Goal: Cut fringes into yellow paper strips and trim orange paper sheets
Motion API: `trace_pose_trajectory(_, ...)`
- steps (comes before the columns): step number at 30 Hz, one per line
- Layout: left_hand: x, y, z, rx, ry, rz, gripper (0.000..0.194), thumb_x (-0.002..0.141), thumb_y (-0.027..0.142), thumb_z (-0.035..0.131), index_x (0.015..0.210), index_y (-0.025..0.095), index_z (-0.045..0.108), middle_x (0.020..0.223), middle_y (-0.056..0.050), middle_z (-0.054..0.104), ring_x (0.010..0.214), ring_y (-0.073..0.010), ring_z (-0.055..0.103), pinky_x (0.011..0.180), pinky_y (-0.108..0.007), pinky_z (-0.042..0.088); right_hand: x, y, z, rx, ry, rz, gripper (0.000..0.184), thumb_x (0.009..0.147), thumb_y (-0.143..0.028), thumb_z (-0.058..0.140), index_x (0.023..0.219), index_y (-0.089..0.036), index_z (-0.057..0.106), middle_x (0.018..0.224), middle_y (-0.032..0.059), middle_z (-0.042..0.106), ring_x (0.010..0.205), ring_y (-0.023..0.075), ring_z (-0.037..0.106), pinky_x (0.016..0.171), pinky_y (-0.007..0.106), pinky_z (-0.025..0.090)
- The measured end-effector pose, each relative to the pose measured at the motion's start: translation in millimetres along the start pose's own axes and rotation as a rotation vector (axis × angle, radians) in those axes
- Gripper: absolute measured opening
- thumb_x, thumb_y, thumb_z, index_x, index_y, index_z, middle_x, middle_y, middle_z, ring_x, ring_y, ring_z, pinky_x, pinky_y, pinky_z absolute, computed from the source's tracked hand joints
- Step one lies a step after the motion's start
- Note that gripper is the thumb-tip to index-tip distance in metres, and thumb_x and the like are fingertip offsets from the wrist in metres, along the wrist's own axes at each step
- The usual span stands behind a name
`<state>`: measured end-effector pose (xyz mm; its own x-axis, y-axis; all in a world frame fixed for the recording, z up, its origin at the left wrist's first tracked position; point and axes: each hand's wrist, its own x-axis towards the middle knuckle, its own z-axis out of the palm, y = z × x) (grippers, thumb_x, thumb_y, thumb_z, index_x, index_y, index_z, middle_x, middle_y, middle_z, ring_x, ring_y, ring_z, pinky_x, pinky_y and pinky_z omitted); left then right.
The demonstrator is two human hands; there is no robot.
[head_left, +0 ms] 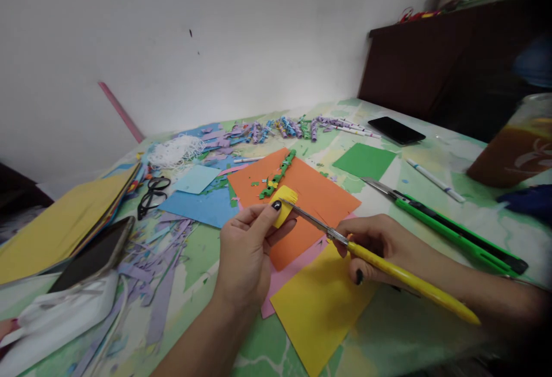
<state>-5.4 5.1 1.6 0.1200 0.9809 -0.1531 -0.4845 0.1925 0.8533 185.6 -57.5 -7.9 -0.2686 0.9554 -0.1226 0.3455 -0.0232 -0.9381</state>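
My left hand (248, 245) pinches a small folded piece of yellow paper (283, 203) between thumb and fingers; fine slits run along its far right edge. My right hand (373, 245) grips scissors (388, 268) with a yellow handle, seen nearly edge-on. Their metal blades point left and reach the yellow paper. Just beyond it, a green rolled paper stick (282, 173) with curled bits lies on an orange sheet (321, 193). Below my hands lie a yellow sheet (319, 302) and, partly under it, a pink sheet (269, 293).
A green box cutter (452, 224) lies at right with its blade out, near a white stick (435, 180) and a cup of brown drink (504, 153). A phone (397, 130) lies farther back. Glasses (153, 196), purple paper scraps (161, 302) and a yellow paper stack (64, 224) are at left.
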Motion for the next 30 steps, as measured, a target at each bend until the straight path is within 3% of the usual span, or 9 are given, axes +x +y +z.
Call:
trace_pose_trajectory(10, 0.9, -1.1, -1.0, 0.015, 0.005, -0.002, 0.018, 0.058, 0.023, 0.084, 0.065, 0.013, 0.069, 0.073, -0.005, 0.073, 0.068, -0.0159, 0.071, 0.065, -0.024, 0.059, 0.2, 5.5, -1.9, -0.027, 0.007, -0.035, 0.042, 0.071, -0.055, 0.071, 0.069, -0.02, 0.048, 0.06, -0.004, 0.042, 0.05, 0.0096, 0.036, 0.045, 0.023, 0.025)
trace_pose_trajectory(15, 0.8, -1.1, -0.8, -0.01, -0.005, 0.001, 0.015, 0.062, 0.021, 0.082, 0.065, 0.013, 0.07, 0.074, -0.005, 0.074, 0.068, -0.014, 0.07, 0.066, -0.022, 0.059, -0.1, 0.9, 0.5, 0.051, 0.012, -0.012, 0.039, 0.069, -0.05, 0.075, 0.069, -0.02, 0.05, 0.057, -0.0062, 0.037, 0.05, 0.0087, 0.031, 0.044, 0.022, 0.022)
trace_pose_trajectory(23, 0.8, 0.0, -0.2, -0.007, 0.003, 0.003, 0.015, 0.061, 0.021, 0.082, 0.066, 0.013, 0.07, 0.075, -0.005, 0.074, 0.071, -0.016, 0.071, 0.066, -0.023, 0.059, -2.9, -6.3, 2.8, 0.227, -0.035, 0.011, 0.036, 0.064, -0.04, 0.081, 0.075, -0.018, 0.055, 0.057, -0.0051, 0.046, 0.051, 0.0086, 0.038, 0.046, 0.02, 0.028)
trace_pose_trajectory(30, 1.0, 0.1, 1.1, -0.003, 0.018, 0.012, 0.018, 0.059, 0.022, 0.083, 0.067, 0.013, 0.069, 0.072, -0.004, 0.074, 0.065, -0.0144, 0.07, 0.063, -0.022, 0.058, -1.8, -1.2, 2.4, 0.217, -0.037, 0.033, 0.027, 0.071, -0.032, 0.076, 0.073, -0.018, 0.053, 0.056, -0.0068, 0.043, 0.049, 0.0066, 0.036, 0.043, 0.017, 0.023)
